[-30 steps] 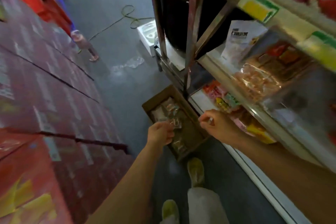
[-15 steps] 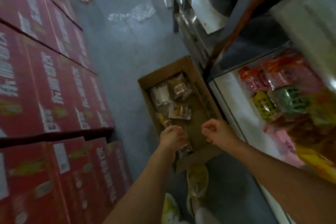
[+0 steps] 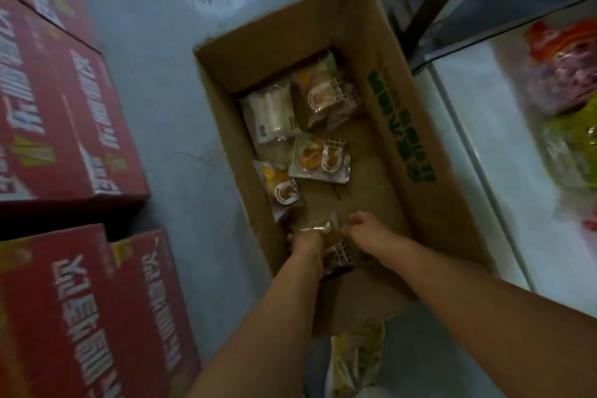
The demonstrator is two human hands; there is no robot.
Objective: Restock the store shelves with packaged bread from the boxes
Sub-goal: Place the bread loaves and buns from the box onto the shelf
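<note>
Both hands are down in the cardboard box (image 3: pixel 416 139) on the floor — the left hand (image 3: pixel 307 244) curls its fingers round a clear bread packet (image 3: pixel 332 247) at the near end. The right hand (image 3: pixel 365 226) hovers just beside it, fingers loosely curled, holding nothing. More bread packets (image 3: pixel 319 155) lie farther in; red cartons (image 3: pixel 64 113) stack on the left.

Shop aisle: stocked shelf (image 3: pixel 504 126), stacked cartons (image 3: pixel 64 126).

Open cardboard box (image 3: pixel 416 152) on floor; bread packets (image 3: pixel 277 113) lying inside.
</note>
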